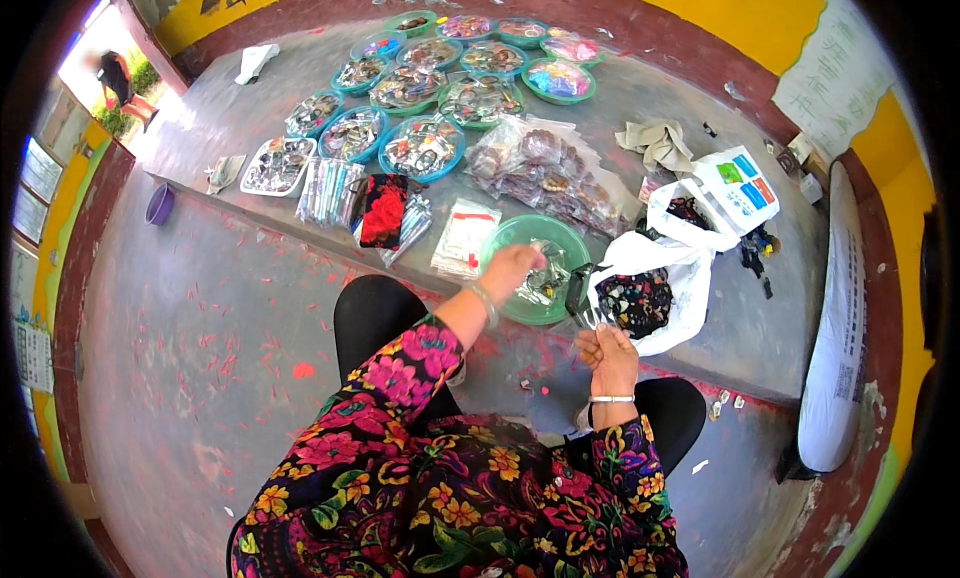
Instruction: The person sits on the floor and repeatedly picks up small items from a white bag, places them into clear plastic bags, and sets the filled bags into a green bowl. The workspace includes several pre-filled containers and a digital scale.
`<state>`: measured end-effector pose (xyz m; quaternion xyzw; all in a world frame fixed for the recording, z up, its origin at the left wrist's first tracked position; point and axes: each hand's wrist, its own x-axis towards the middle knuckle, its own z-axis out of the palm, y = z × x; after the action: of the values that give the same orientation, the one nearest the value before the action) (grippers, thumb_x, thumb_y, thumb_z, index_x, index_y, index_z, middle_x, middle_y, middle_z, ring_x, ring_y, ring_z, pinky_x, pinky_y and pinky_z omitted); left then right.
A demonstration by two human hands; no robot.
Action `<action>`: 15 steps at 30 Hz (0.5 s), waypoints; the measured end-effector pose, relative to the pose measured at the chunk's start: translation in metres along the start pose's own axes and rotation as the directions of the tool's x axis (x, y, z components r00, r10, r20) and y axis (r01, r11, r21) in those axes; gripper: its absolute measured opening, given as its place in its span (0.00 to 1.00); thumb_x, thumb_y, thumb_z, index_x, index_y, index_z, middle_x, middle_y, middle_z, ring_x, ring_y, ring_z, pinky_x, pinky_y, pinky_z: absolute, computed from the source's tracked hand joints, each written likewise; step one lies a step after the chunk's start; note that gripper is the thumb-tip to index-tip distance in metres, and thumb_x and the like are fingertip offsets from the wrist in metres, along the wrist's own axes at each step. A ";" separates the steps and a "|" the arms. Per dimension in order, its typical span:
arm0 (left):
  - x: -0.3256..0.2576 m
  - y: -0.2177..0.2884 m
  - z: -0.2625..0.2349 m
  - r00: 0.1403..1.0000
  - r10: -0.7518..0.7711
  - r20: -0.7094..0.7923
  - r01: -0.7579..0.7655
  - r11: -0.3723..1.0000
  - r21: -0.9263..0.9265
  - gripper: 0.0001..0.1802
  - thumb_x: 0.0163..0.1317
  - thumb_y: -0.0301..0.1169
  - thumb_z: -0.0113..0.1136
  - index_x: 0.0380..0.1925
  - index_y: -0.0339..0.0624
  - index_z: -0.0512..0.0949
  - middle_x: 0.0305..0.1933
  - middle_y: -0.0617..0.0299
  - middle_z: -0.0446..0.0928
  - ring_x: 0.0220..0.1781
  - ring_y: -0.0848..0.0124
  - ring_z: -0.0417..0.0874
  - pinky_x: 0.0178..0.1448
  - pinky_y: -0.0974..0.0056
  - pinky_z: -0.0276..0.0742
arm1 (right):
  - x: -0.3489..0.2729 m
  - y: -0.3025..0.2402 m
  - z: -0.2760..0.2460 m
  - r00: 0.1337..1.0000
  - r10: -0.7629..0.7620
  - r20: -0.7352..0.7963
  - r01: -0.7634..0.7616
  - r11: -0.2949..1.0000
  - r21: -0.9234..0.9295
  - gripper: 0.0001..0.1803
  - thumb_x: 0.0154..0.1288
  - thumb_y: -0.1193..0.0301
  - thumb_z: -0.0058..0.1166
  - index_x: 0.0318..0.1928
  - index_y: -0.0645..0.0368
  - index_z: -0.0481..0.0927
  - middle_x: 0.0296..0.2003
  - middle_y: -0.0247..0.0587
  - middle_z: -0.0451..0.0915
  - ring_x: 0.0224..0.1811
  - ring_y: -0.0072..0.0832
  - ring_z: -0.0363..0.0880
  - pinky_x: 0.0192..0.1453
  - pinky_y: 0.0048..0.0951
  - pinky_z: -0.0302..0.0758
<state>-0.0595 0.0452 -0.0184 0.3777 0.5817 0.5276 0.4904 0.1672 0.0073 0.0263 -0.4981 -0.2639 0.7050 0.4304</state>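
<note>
My left hand (511, 270) reaches over a green plastic basin (497, 300). Its fingers are smeared by motion, so whether they grip anything is unclear. Inside the basin lie small clear packets (545, 281) with dark and shiny pieces. My right hand (608, 350) is closed in a pinch beside the basin's near right rim. What it pinches looks like a small clear plastic bag (588, 323) with whitish parts, though its contents are hard to make out. Just beyond that hand stands an open white bag (690, 308) holding many small dark, multicoloured pieces (640, 300).
A second white bag (735, 203) stands behind the first. Packets of brown beaded items (550, 163) are heaped beyond the basin. White packets (465, 240), a red-and-black pouch (384, 210) and a white tray (252, 183) lie leftward. Several filled basins (462, 150) fill the platform's back.
</note>
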 end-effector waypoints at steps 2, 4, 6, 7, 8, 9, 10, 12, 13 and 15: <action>-0.049 0.036 0.021 0.986 -0.105 0.128 0.115 0.991 -0.075 0.19 0.61 0.44 0.48 0.29 0.39 0.78 0.30 0.63 0.77 0.32 0.74 0.74 0.39 0.71 0.66 | 0.000 -0.001 -0.002 1.000 -0.024 -0.003 0.024 0.999 0.023 0.09 0.61 0.71 0.50 0.36 0.65 0.74 0.27 0.42 0.78 0.23 0.25 0.78 0.22 0.18 0.73; -0.078 0.038 0.030 0.949 -0.193 0.248 0.226 0.968 -0.109 0.18 0.62 0.45 0.48 0.30 0.40 0.77 0.31 0.64 0.77 0.34 0.75 0.74 0.40 0.71 0.66 | -0.002 -0.003 -0.002 0.999 -0.044 0.009 0.044 0.998 0.043 0.09 0.61 0.71 0.49 0.36 0.65 0.73 0.27 0.42 0.78 0.24 0.27 0.79 0.23 0.20 0.73; -0.100 0.033 0.030 0.892 -0.274 0.358 0.329 0.939 -0.099 0.15 0.61 0.41 0.50 0.31 0.40 0.77 0.32 0.64 0.77 0.35 0.76 0.74 0.41 0.71 0.66 | -0.005 -0.004 0.000 0.999 -0.049 0.008 0.048 0.997 0.057 0.09 0.62 0.71 0.49 0.36 0.65 0.73 0.27 0.43 0.78 0.25 0.28 0.79 0.24 0.21 0.74; -0.108 0.027 0.033 0.899 -0.270 0.346 0.326 0.939 -0.113 0.13 0.61 0.39 0.51 0.32 0.41 0.77 0.32 0.64 0.77 0.35 0.76 0.74 0.42 0.72 0.66 | -0.007 -0.004 0.000 0.999 -0.051 0.007 0.051 0.997 0.065 0.09 0.62 0.71 0.49 0.36 0.65 0.73 0.28 0.43 0.78 0.26 0.29 0.79 0.25 0.21 0.74; -0.114 0.022 0.036 0.903 -0.269 0.334 0.325 0.937 -0.124 0.11 0.60 0.37 0.53 0.32 0.41 0.77 0.33 0.64 0.78 0.36 0.77 0.74 0.42 0.72 0.66 | -0.008 -0.002 -0.002 0.998 -0.053 0.026 0.051 0.995 0.081 0.08 0.62 0.71 0.49 0.36 0.65 0.73 0.29 0.43 0.78 0.28 0.30 0.80 0.26 0.22 0.75; -0.118 0.019 0.037 0.908 -0.268 0.321 0.324 0.936 -0.136 0.10 0.59 0.35 0.54 0.32 0.41 0.77 0.33 0.64 0.78 0.36 0.77 0.74 0.42 0.73 0.66 | -0.007 -0.001 -0.002 0.998 -0.045 0.046 0.041 0.996 0.074 0.08 0.61 0.71 0.49 0.36 0.64 0.73 0.29 0.43 0.78 0.28 0.30 0.80 0.27 0.22 0.75; -0.119 0.018 0.037 0.904 -0.299 0.304 0.362 0.916 -0.174 0.07 0.57 0.30 0.56 0.33 0.39 0.77 0.34 0.63 0.78 0.36 0.78 0.74 0.42 0.74 0.66 | -0.007 -0.001 -0.003 0.997 -0.037 0.067 0.032 0.997 0.067 0.08 0.61 0.71 0.49 0.36 0.64 0.73 0.29 0.43 0.78 0.28 0.30 0.80 0.27 0.22 0.75; -0.116 0.017 0.032 0.930 -0.257 0.265 0.325 0.909 -0.261 0.08 0.57 0.31 0.56 0.33 0.38 0.77 0.34 0.63 0.78 0.36 0.78 0.74 0.43 0.74 0.67 | -0.008 -0.003 -0.005 0.995 -0.014 0.097 0.010 0.999 0.041 0.08 0.61 0.71 0.50 0.36 0.64 0.73 0.29 0.43 0.78 0.29 0.30 0.80 0.28 0.22 0.75; -0.114 0.018 0.028 0.941 -0.236 0.243 0.305 0.902 -0.304 0.08 0.57 0.31 0.56 0.33 0.37 0.77 0.34 0.62 0.78 0.36 0.78 0.74 0.44 0.74 0.67 | -0.009 -0.004 -0.006 0.994 0.005 0.106 -0.007 1.000 0.020 0.08 0.60 0.71 0.50 0.37 0.64 0.73 0.29 0.43 0.78 0.29 0.30 0.80 0.28 0.23 0.75; -0.110 0.027 0.017 0.962 -0.202 0.187 0.245 0.937 -0.249 0.08 0.57 0.30 0.56 0.33 0.36 0.76 0.34 0.62 0.78 0.37 0.78 0.75 0.46 0.73 0.68 | -0.009 -0.007 -0.009 0.993 0.008 0.114 -0.004 0.999 -0.036 0.08 0.60 0.72 0.51 0.37 0.64 0.73 0.30 0.43 0.78 0.30 0.29 0.79 0.30 0.23 0.75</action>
<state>-0.0194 -0.0519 0.0280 0.2796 0.5029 0.5109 0.6387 0.1789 0.0028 0.0329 -0.4655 -0.2992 0.7288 0.4034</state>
